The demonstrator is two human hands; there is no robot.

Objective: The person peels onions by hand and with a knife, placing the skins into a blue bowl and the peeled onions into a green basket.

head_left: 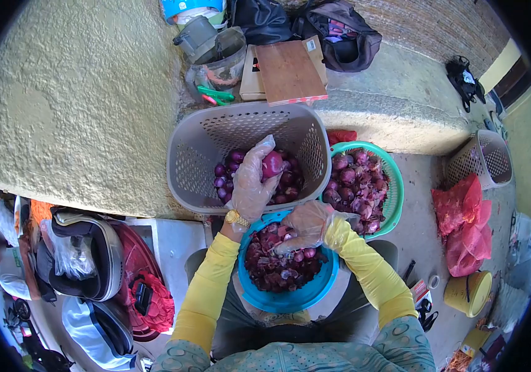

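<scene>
My left hand (251, 181), in a clear plastic glove, is closed round a red onion (272, 164) over the grey perforated basket (181, 183). Smooth, shiny red onions (289, 178) lie in the bottom of that basket. Also gloved, my right hand (309, 224) reaches over the blue basin (290, 304) between my knees, its fingers apart near the onions. Loose dark skins and onions (284, 270) fill the basin. At the right, a green basket (394, 186) holds rough-skinned onions with papery peel.
Behind the grey basket, a brown board (290, 69) lies on a box on the ledge, with bags (340, 34) beyond. Red mesh sacks (464, 223) and a yellow bucket (469, 293) stand on the right. A rough wall (73, 111) and a white box (177, 251) are at left.
</scene>
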